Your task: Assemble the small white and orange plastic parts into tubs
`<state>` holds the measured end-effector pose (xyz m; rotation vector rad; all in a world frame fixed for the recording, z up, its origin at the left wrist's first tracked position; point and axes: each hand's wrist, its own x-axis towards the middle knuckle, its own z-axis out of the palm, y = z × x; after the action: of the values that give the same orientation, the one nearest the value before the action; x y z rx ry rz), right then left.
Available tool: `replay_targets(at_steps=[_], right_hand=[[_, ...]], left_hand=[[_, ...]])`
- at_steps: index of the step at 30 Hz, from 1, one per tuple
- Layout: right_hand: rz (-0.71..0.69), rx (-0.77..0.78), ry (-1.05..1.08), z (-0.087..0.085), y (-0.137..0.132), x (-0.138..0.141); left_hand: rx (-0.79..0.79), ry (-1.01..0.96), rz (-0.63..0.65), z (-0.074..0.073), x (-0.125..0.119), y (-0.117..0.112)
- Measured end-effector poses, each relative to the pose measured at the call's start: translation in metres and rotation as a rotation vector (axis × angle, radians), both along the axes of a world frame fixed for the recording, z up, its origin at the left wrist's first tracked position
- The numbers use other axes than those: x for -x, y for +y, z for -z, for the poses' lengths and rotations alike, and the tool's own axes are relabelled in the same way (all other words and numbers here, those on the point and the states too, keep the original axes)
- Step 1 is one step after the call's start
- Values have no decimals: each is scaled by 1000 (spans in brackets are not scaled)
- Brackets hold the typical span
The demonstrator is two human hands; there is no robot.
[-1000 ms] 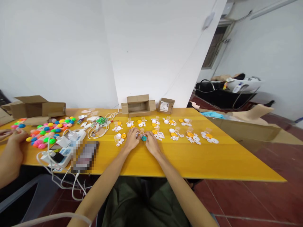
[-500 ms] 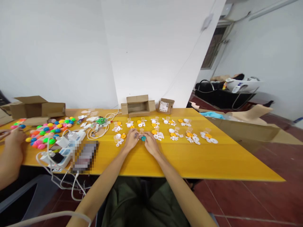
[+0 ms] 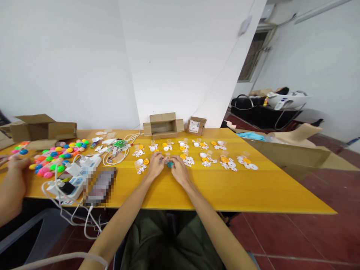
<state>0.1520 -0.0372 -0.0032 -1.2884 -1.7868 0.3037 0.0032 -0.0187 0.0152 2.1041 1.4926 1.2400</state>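
My left hand (image 3: 156,165) and my right hand (image 3: 179,169) meet low over the table, fingers curled in. A teal round piece (image 3: 170,164) shows at my right fingertips, which close on it. My left fingers are bent around something small and pale that they mostly hide. Between the hands lie small white pieces, partly covered. Close by on the right is a group of white perforated discs (image 3: 189,160) with an orange wheel (image 3: 182,156). Left of my left hand sit a white round cap (image 3: 140,162) and another orange wheel (image 3: 146,161).
Similar groups with clear cups spread along the yellow table (image 3: 225,191). Cardboard boxes (image 3: 163,128) stand against the wall. To the left are a power strip (image 3: 84,178), a pixelated phone-like object (image 3: 100,186), coloured balls (image 3: 59,157) and another person's hand (image 3: 17,167).
My hands stay in nearly the same place, with only slight finger movement around the small pieces. The other person's hand at the left has shifted slightly.
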Motion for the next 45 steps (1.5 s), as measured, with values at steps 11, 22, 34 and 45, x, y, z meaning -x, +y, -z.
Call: replay_targets(at_steps=[11, 22, 34, 45], right_hand=[[79, 9, -135, -9, -12, 1], [159, 28, -275, -19, -40, 2], [129, 12, -335, -14, -40, 2], [176, 49, -333, -15, -39, 2]], left_hand=[[-13, 113, -8, 1, 1, -3], [-21, -14, -56, -9, 6, -2], [-72, 271, 9, -10, 4, -15], [-102, 317, 43, -14, 10, -17]])
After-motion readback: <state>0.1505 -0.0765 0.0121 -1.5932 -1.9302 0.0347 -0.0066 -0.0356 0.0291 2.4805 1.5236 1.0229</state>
